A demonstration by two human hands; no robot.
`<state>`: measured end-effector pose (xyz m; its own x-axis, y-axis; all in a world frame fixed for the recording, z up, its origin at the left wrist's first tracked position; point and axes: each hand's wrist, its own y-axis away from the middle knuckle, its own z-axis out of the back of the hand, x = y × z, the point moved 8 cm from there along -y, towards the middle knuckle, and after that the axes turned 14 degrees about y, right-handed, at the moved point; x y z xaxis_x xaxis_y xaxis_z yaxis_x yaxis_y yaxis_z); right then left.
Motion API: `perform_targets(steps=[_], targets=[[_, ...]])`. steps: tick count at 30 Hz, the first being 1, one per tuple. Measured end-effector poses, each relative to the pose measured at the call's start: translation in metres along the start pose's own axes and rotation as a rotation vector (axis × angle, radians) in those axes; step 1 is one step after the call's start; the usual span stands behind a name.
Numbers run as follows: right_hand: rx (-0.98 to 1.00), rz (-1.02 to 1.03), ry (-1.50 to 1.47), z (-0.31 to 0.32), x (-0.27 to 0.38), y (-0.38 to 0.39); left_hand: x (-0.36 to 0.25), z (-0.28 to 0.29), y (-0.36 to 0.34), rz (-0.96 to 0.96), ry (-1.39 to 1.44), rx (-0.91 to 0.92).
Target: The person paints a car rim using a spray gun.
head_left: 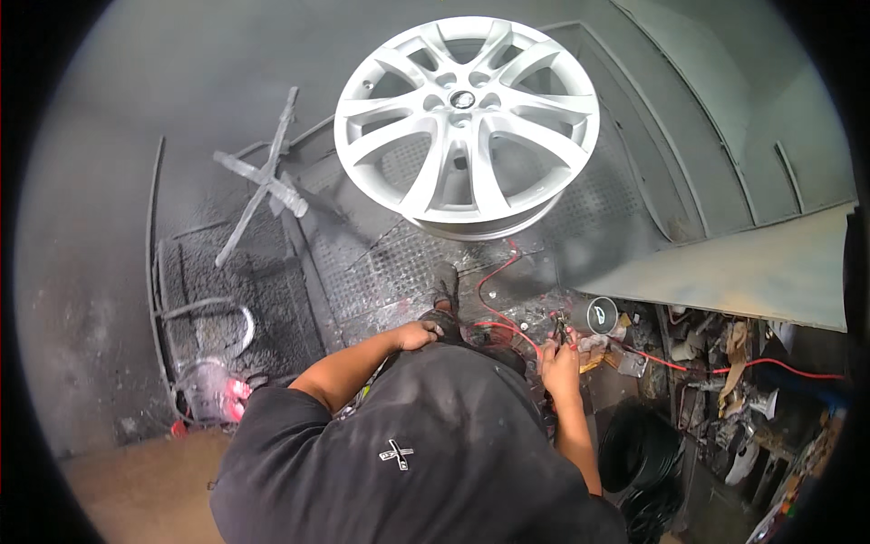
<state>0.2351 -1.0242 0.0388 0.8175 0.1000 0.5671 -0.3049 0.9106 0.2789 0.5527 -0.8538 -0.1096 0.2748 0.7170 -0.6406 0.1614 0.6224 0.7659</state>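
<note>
In front of me a bright silver-white alloy wheel [485, 181] with paired spokes faces up, its round cap at the hub. My right hand [561, 367] is closed around a small dark spray gun [558, 328], whose details are mostly hidden. Close to the gun's far side is a grey round cup [603, 315]; I cannot tell if the two are joined. A red hose [494, 269] runs by that hand. My left hand [418, 335] rests against the front of my waist, fingers loosely laid and partly hidden, with nothing seen in it.
An X-shaped grey-coated stand [265, 183] rises at left. A red glowing lamp [237, 390] is low on the left. Cluttered shelving [716, 390] and a stack of black tyres [639, 449] stand at right, below a pale panel [761, 267]. Red hose crosses the gridded floor [385, 263].
</note>
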Motion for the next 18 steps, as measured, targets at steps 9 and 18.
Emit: perform_targets(steps=[9, 18], targets=[[0.232, 0.266, -0.009, -0.015, 0.025, 0.014, 0.067, -0.038, 0.096, 0.195, -0.023, -0.43], [0.294, 0.752, -0.119, 0.044, 0.19, 0.034, 0.198, -0.121, 0.187, 0.292, 0.187, -0.725]])
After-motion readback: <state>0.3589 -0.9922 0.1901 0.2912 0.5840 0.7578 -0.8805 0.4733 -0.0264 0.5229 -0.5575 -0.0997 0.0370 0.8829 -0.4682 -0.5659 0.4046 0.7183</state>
